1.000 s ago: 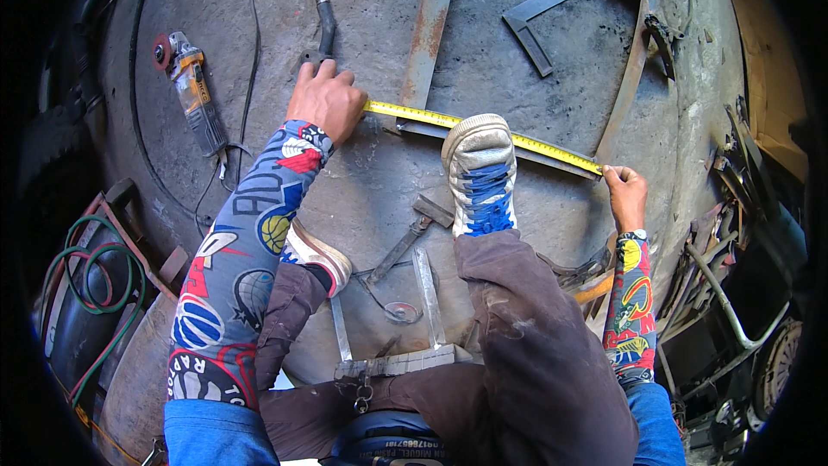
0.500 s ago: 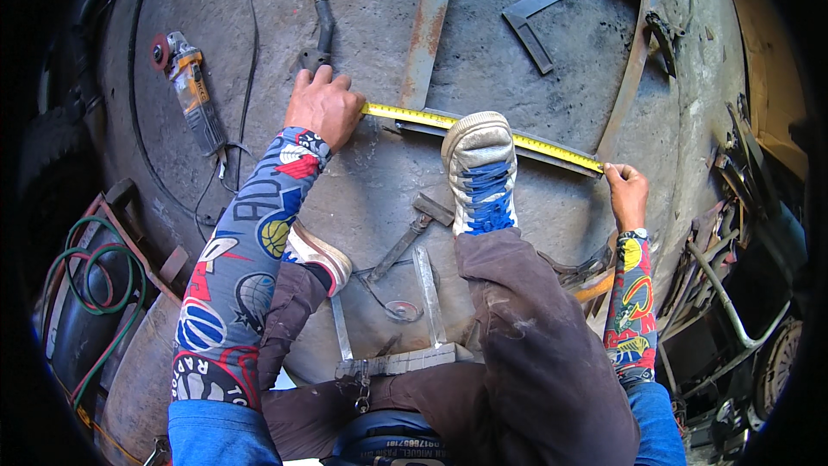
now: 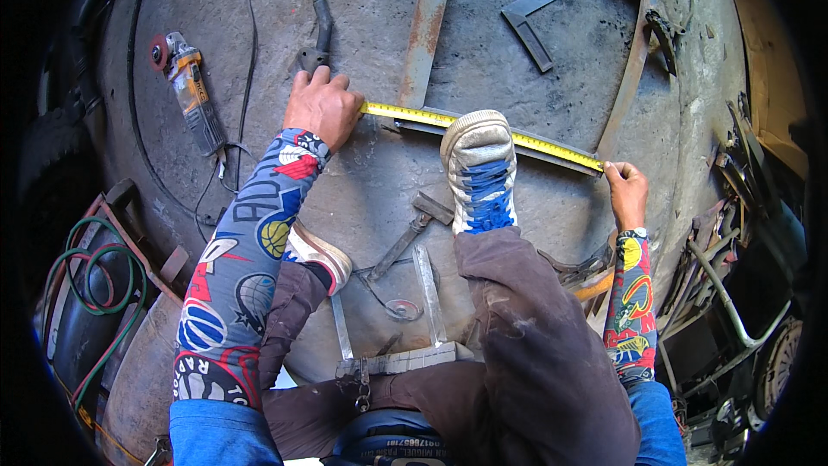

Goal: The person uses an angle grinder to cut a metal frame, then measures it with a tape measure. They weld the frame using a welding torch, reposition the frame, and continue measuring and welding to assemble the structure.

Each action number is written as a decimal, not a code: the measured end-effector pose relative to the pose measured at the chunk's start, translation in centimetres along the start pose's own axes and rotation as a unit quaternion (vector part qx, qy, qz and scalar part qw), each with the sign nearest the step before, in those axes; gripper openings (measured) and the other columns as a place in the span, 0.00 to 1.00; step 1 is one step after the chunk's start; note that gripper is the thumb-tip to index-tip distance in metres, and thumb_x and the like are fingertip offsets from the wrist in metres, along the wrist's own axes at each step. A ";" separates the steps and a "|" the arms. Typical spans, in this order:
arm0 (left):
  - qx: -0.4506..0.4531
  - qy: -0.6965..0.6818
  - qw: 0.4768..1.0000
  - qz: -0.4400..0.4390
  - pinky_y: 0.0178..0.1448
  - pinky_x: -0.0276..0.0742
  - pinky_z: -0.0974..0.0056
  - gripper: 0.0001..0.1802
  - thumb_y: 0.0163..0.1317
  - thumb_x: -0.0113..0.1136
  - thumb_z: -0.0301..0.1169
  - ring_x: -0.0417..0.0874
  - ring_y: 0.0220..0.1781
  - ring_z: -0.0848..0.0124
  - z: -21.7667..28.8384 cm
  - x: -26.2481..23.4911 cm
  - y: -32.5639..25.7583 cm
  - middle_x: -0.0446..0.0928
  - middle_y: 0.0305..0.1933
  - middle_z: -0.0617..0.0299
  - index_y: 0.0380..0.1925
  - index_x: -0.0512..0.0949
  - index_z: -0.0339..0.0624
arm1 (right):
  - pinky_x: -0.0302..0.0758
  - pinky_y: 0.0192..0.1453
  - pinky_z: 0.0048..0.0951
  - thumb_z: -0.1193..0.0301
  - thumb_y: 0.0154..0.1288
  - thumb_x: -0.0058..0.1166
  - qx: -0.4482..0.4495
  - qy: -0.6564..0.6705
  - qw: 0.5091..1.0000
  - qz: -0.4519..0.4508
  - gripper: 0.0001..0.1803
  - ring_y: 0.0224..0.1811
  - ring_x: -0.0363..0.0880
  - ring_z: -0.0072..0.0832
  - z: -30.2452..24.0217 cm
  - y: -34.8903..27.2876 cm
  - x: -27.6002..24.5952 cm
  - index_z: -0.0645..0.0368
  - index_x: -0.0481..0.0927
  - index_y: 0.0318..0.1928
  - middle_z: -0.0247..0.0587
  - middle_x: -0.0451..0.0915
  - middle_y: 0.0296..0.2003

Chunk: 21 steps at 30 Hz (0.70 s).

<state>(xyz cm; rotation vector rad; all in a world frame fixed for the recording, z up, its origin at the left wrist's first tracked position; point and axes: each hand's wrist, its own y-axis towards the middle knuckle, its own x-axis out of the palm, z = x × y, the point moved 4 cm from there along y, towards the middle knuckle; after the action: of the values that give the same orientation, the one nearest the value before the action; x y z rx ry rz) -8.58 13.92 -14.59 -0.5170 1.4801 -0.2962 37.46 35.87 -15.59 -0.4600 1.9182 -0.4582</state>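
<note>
A yellow tape measure [image 3: 552, 147] is stretched along a metal bar [image 3: 539, 156] on the concrete floor. My left hand [image 3: 324, 109] is closed at the tape's left end, its case hidden by the fingers. At the other end my right hand [image 3: 627, 192] pinches the tip by the bar's right corner. My shoe [image 3: 479, 171] rests across the bar near its middle, and the tape passes out of sight at the shoe. A rusty flat bar [image 3: 427, 30] runs away from the bar's left part, and another flat bar [image 3: 628, 86] from its right end.
An angle grinder [image 3: 194, 95] lies at the left beside a welding torch [image 3: 322, 15] and black cables. A steel square [image 3: 539, 17] lies inside the frame. Between my feet is a hammer [image 3: 405, 237]. Scrap metal [image 3: 716, 250] piles at the right; hoses [image 3: 103, 276] coil at the left.
Almost nothing differs. My left hand has shifted very slightly to the left with the tape; the right hand stays at the bar's corner.
</note>
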 end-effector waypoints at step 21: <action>-0.002 0.010 1.000 -0.019 0.67 0.67 0.45 0.08 0.65 0.66 0.40 0.78 0.54 0.62 -0.3 0.2 0.4 0.82 0.38 0.63 0.36 0.91 0.56 | 0.75 0.35 0.30 0.65 0.66 0.68 0.021 0.023 0.999 0.016 0.14 0.26 0.76 0.19 -0.1 0.1 0.0 0.66 0.88 0.34 0.35 0.83 0.23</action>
<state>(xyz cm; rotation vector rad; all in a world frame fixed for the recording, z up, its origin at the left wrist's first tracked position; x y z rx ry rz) -8.87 14.14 -15.00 -0.5471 1.4917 -0.3296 37.36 35.97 -15.58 -0.3943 1.9534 -0.4906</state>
